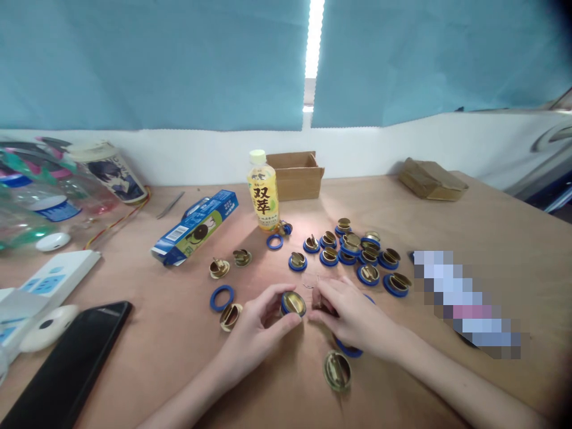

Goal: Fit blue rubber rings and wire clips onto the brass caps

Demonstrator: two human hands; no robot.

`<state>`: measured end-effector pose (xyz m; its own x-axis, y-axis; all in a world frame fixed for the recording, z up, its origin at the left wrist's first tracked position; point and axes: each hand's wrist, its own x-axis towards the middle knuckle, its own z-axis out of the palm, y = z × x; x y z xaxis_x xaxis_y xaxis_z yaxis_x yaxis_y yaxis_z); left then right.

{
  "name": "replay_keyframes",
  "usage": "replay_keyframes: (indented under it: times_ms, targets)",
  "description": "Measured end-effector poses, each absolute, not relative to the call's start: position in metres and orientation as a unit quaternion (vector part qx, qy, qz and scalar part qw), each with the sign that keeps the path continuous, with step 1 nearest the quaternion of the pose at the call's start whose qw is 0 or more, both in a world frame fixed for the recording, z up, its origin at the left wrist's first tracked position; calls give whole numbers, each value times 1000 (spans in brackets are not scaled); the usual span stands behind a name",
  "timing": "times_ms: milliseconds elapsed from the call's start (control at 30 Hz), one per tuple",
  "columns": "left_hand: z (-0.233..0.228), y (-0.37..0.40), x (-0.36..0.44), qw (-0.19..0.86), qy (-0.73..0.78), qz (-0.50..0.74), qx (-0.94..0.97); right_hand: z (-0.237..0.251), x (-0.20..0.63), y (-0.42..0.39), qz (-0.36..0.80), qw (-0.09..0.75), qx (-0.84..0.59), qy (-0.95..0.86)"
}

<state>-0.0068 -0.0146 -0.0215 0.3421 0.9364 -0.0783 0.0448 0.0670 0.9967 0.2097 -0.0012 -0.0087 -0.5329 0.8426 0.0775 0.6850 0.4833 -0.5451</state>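
Note:
My left hand (268, 316) grips a round brass fitting (294, 303) with a blue ring about it, between thumb and fingers. Close beside it, my right hand (337, 307) is closed in a pinch; something dark shows between its fingers, mostly hidden. A thin curved wire (308, 285) shows by the right fingertips. Under my right wrist, a blue ring (351, 348) is partly covered. Nearer to me lies a brass fitting without a ring (337, 370). Another bare fitting (231, 317) and a loose blue ring (222, 298) lie left of my left hand.
Several ringed fittings (369, 255) cluster beyond my right hand. A yellow drink bottle (263, 193) stands before an open cardboard box (297, 179). A blue carton (196, 229) and a black phone (71, 363) lie left. A blurred-out object (465, 307) lies right.

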Motion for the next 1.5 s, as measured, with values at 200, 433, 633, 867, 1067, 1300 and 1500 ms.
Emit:
replay_keyframes:
  times_ms: [200,433,633,867,1067,1300,1500]
  targets:
    - [-20,-16,-7,588,436,377,568,-14,207,-1,223,176,-441,-851]
    - [-21,-16,-8,586,429,370,580,-14,208,0,231,183,-441,-848]
    - [-24,-16,-9,579,421,372,591,-19,208,0,230,200,-437,-846]
    - [-26,-16,-10,566,417,357,615,-18,207,0,234,200,-426,-851]
    - [-26,-15,-12,548,424,343,635,-16,207,1,231,198,-418,-856]
    - [-25,-17,-14,514,429,331,665,-15,207,1,224,198,-424,-855]
    - [-19,-19,-16,484,438,319,687,-14,207,1,225,208,-419,-855]
